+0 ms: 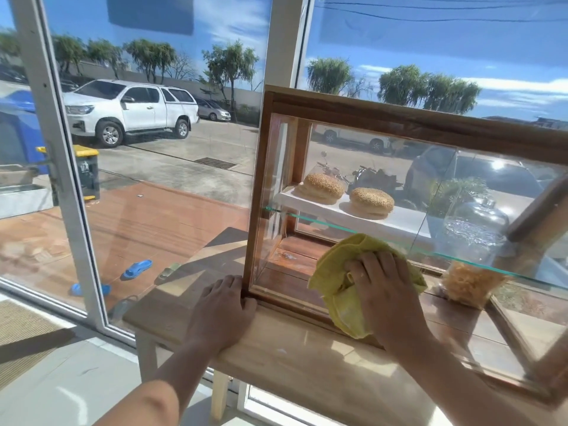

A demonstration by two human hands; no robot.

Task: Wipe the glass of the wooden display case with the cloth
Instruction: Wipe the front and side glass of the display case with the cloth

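Observation:
The wooden display case [399,116] stands on a light wooden table [295,364], its glass front [353,167] facing me. My right hand [385,298] presses a crumpled yellow cloth [336,265] flat against the lower part of the glass. My left hand [226,309] grips the case's bottom left corner post, fingers wrapped round the frame. Inside, two sesame buns [322,187] lie on a white shelf above a thin glass shelf [338,226].
A clear glass jar [473,229] and a bag of yellowish snacks [470,284] sit inside the case at the right. Large windows with white frames [58,167] stand right behind the table. Outside are a wooden deck, blue sandals and parked cars.

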